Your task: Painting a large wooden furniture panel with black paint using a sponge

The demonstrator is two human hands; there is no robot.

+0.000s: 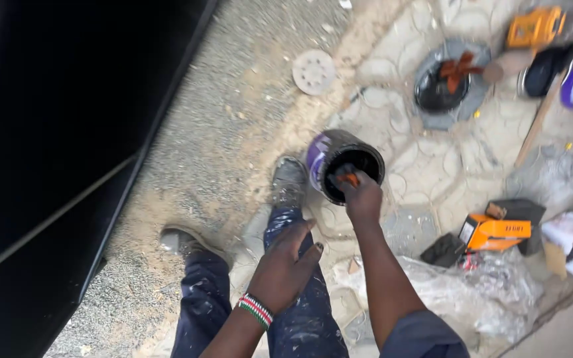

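orange rectangular box [495,232] right of the purple-labelled paint can [343,164].

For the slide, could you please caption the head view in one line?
Right hand dips an orange-handled brush into a tilted can of black paint on the ground; left hand hovers open above the knee.

Outdoor paint-job site, prob. a yard: sandy gravel ground [233,119] w/ paint-stained paving. Open purple paint tin [343,166] at 12, yellow power tool [535,26] at 2, black metal gate panel [48,132] at 9.
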